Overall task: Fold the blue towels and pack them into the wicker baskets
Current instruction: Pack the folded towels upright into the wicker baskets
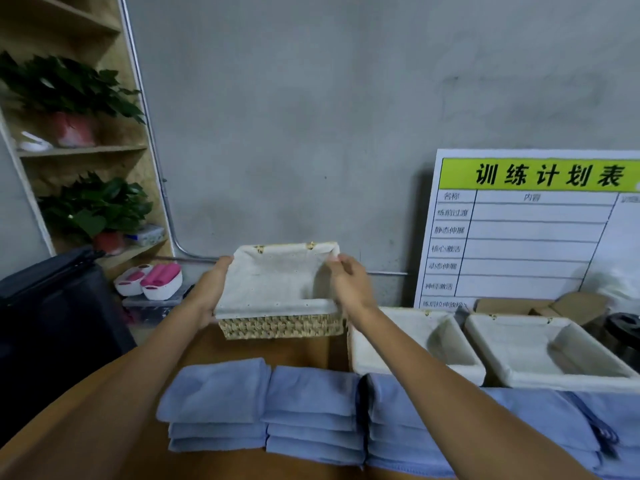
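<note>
Basket (282, 325) cloth-lined, nothing inside, held above bench (86, 410) far edge | left hand (209, 289), right hand (349, 284) fingers gripping its side rims | two lined baskets (381, 344) right | folded blue towels (311, 403) stacked near edge

You held one wicker basket (282, 325), cloth-lined and empty, raised at frame centre and tilted toward you. Two more lined baskets (412, 367) (512, 374) sat at right, side by side, both empty. Along the lower edge lay three stacks of folded blue towels (216, 403) (311, 410) (398, 420), with looser blue towels (540, 420) at lower right.
</note>
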A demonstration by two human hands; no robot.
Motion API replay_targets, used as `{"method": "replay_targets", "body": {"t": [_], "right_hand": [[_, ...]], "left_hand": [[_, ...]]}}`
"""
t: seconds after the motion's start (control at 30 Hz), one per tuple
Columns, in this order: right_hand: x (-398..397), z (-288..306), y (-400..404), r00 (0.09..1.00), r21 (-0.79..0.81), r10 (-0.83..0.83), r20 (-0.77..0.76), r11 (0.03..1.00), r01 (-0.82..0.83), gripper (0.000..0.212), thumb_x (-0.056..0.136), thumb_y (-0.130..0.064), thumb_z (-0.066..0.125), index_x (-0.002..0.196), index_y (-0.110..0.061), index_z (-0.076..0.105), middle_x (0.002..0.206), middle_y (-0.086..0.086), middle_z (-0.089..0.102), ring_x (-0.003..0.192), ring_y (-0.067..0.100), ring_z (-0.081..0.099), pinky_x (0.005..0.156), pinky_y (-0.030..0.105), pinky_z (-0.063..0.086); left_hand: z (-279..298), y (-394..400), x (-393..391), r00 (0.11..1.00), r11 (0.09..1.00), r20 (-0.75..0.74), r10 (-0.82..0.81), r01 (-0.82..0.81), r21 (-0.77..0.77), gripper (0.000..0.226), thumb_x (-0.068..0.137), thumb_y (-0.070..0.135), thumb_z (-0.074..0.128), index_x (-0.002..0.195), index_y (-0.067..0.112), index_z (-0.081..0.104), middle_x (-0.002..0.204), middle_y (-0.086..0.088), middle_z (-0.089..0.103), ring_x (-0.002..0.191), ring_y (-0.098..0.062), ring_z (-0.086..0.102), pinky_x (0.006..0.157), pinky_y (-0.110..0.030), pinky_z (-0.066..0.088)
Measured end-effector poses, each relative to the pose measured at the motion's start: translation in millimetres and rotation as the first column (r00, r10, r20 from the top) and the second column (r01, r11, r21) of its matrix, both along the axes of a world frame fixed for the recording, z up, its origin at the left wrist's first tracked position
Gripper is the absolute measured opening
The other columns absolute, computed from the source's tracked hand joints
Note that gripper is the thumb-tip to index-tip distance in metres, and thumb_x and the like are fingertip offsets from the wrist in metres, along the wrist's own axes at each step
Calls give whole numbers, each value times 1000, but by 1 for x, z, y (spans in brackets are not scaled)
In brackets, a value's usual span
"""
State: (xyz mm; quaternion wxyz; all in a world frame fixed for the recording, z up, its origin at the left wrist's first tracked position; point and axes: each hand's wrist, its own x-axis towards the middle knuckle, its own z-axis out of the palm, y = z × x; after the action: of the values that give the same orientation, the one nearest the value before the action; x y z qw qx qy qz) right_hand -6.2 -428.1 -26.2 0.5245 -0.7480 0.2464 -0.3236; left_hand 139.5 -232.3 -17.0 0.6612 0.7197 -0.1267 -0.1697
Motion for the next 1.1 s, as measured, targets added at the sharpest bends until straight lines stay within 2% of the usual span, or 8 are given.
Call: {"method": "replay_targets", "body": {"t": [0.13,0.27,0.33,0.47,0.6,0.83,0.97,1.1], "right_hand": [[-67,56,-5,956,-12,-124,265,991,132,21,102,-26,48,104,-21,68,105,0,70,104,22,63,96,39,49],[-160,83,2,900,75,-181,395,983,165,21,101,-11,50,96,-12,71,90,-3,70,87,18,62,80,31,50],[-205,81,9,895,91,-206,395,978,185,19,98,-9,53,95,-10,72,91,-2,70,86,17,61,77,30,50],[-281,57,25,882,147,-255,396,966,213,11,94,-12,62,93,-15,73,94,-1,72,91,20,64,83,35,52],[-340,28,43,864,213,-291,410,952,219,12,92,-10,65,87,-18,72,97,0,72,94,19,64,88,33,52],[-407,-26,61,874,305,-345,342,921,244,8,92,-9,66,90,-12,72,101,5,73,94,21,63,90,39,51],[-429,-59,65,891,325,-353,284,910,257,7,93,-13,66,93,-9,72,101,9,72,97,28,64,90,43,53],[-438,-88,69,907,329,-347,237,907,261,9,93,-14,66,90,-9,73,96,8,72,93,28,63,83,41,52]], "left_hand": [[64,11,-69,994,997,106,-9,17,-80,38,104,42,35,88,21,62,65,4,72,81,-26,62,65,-30,44],[84,29,-153,988,992,142,-56,71,-101,33,103,43,36,101,26,64,77,7,74,80,-19,62,73,-30,43],[76,36,-191,991,991,121,-60,73,-111,32,103,41,37,97,27,66,69,14,74,80,-18,63,72,-31,43],[53,51,-265,985,983,140,-101,120,-136,33,104,39,37,106,27,68,93,6,73,87,-17,67,67,-31,48],[20,69,-320,981,981,154,-121,142,-131,33,107,38,36,102,30,67,91,10,72,85,-12,67,58,-23,52],[-36,84,-376,978,985,134,-163,169,-39,36,104,46,39,104,34,72,98,4,78,91,-19,73,69,-33,55],[-66,93,-390,975,982,120,-189,185,40,38,99,59,41,103,40,75,104,6,77,100,-21,71,89,-47,57],[-85,99,-403,978,980,103,-184,175,94,35,100,55,43,102,40,75,104,3,77,100,-26,70,74,-40,57]]}}
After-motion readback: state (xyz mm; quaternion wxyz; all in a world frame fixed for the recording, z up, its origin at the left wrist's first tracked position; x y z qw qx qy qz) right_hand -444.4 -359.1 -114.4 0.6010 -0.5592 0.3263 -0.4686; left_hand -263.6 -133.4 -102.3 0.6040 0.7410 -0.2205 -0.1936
